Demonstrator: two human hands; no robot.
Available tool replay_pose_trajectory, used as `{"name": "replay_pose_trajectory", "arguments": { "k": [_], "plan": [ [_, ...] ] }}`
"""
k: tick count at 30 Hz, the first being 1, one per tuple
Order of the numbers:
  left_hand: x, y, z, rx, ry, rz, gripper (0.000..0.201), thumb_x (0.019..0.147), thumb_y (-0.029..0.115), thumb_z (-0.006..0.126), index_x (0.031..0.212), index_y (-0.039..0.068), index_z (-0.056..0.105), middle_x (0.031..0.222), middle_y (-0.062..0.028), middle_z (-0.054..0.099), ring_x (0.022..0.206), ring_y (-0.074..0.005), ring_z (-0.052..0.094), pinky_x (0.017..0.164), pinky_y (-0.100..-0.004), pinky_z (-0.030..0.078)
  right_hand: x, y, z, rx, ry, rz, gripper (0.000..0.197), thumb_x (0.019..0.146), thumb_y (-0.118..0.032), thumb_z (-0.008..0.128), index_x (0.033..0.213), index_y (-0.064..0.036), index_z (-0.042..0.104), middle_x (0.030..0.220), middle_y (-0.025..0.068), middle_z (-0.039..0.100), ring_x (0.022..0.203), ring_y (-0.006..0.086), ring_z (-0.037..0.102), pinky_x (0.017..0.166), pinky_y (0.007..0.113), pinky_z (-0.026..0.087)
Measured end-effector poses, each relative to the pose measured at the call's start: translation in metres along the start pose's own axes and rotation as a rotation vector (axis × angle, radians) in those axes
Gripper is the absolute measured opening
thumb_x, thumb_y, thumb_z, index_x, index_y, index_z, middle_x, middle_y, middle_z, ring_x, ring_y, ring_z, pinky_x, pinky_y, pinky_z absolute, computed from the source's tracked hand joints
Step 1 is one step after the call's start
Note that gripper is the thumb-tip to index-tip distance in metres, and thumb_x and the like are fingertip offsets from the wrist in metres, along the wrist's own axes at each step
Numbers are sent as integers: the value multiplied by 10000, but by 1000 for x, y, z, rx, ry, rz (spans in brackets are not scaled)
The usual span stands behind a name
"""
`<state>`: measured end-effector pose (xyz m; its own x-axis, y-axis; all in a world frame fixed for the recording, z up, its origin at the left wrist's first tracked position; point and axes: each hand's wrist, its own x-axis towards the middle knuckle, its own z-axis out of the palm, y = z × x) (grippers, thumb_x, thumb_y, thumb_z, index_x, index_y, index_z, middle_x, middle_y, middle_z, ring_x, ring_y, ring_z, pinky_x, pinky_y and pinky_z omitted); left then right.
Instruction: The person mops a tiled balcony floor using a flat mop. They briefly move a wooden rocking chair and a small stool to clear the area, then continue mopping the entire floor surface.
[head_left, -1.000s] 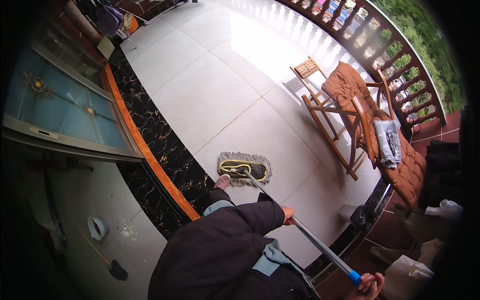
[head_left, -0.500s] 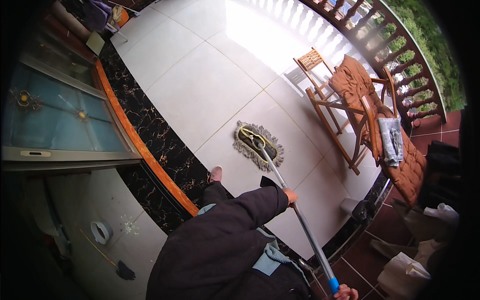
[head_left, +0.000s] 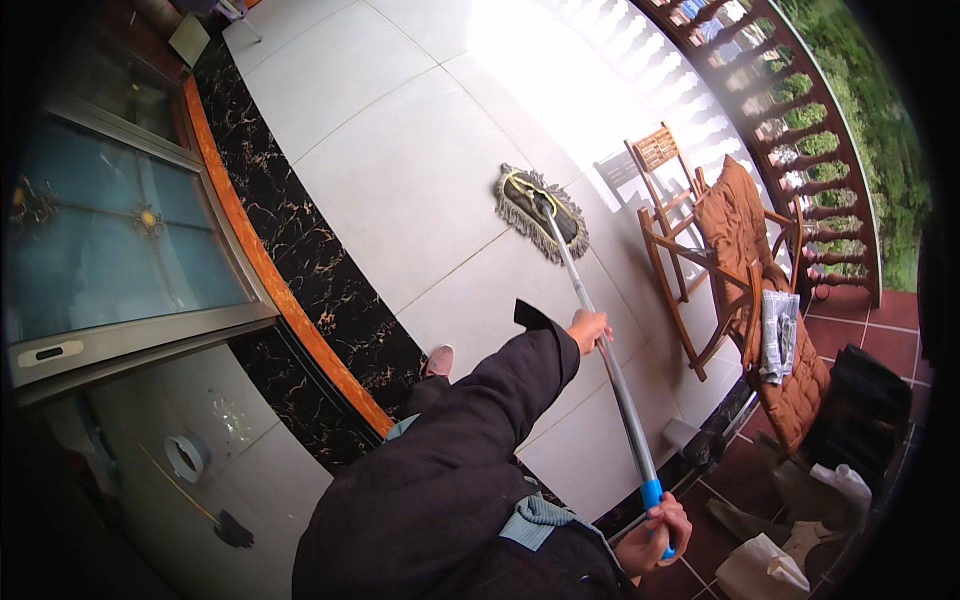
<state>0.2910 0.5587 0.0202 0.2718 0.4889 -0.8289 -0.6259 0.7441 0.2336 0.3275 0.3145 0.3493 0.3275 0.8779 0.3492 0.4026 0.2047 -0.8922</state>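
Note:
A flat mop with a grey fringed head [head_left: 541, 212] rests on the pale tiled floor [head_left: 400, 190], ahead of me. Its silver pole [head_left: 618, 395] slants back toward my body. Partway along the pole, my left hand [head_left: 588, 331] is closed round the metal, its arm stretched out in a dark sleeve. My right hand [head_left: 657, 532] grips the blue end [head_left: 651, 493] of the pole, close to my body at the lower right. The mop head lies apart from the rocking chair.
A wooden rocking chair [head_left: 738, 225] with brown cushion and folded newspaper [head_left: 778, 335] stands right, before a baluster railing [head_left: 835, 180]. Black marble edging [head_left: 300, 240] and a sliding glass door [head_left: 130, 220] lie left. Pale bags or cloths [head_left: 765, 570] sit lower right.
The mop head has slid farther away across the floor. Both hands have moved forward with the pole, and the right hand shows more fully. The view has shifted a little.

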Motion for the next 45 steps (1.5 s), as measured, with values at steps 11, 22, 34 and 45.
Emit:
{"name": "replay_pose_trajectory", "arguments": {
  "k": [11,22,34,45],
  "plan": [
    [-9,162,-74,-42,95,230,180,799,58,546,852,-114,548,704,-170,603,459,-271,603,384,-416,510,79,-12,123,67,-209,-115,117,863,-111,444,867,-13,507,697,72,493,664,144,468,845,414,418],
    [-73,187,-227,-132,220,356,153,753,171,623,705,27,608,595,-103,582,505,-250,606,522,-401,553,74,-15,169,330,-377,7,187,877,-109,471,981,11,570,599,35,452,608,151,488,836,419,449],
    [-126,118,-298,-130,270,268,135,781,198,578,720,79,588,680,-64,572,587,-234,590,563,-404,528,32,-33,132,396,-691,26,258,704,70,434,840,44,653,561,79,563,563,185,579,803,416,505],
    [-127,-50,-216,-38,161,88,194,823,235,569,862,45,575,715,-94,592,612,-249,629,597,-411,564,10,-39,-47,231,-719,14,242,662,64,470,799,31,666,551,76,573,527,185,574,771,403,516]
  ]
}}
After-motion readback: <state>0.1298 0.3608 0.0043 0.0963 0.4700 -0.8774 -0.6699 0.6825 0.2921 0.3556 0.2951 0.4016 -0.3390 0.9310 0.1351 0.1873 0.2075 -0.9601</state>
